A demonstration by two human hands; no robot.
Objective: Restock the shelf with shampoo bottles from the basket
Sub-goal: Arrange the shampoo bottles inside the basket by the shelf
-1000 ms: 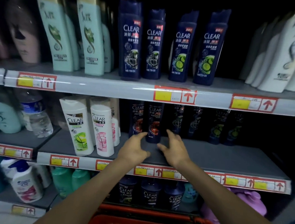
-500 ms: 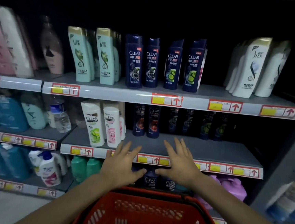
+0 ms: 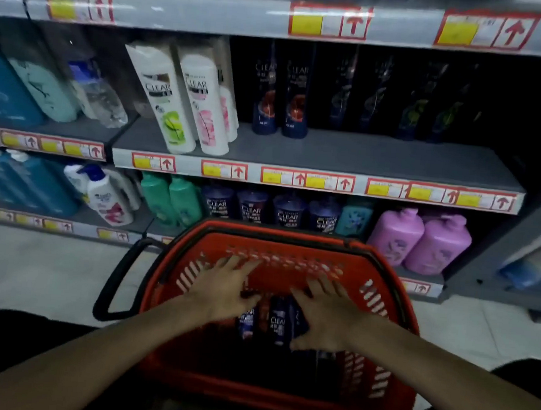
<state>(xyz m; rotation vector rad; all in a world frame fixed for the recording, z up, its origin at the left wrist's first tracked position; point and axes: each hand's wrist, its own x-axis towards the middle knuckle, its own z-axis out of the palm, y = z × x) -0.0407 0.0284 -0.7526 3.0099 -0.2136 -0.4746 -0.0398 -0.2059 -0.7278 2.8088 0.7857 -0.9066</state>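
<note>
Down from the grey metal shelf (image 3: 365, 157), bare along its front, into the red slatted plastic basket (image 3: 279, 392) below have come the left hand (image 3: 222, 293) and right hand (image 3: 328, 317). Each grip is spread wide, fingers straight, holding nothing, just over the dark blue shampoo bottles (image 3: 276, 323) lying inside. These look stiff, glossy and slippery, likely weighty if full, so clasping round the flat body seems safest.

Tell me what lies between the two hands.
Shampoo bottles in the basket lie between the left hand and the right hand, seen in the head view.
</note>
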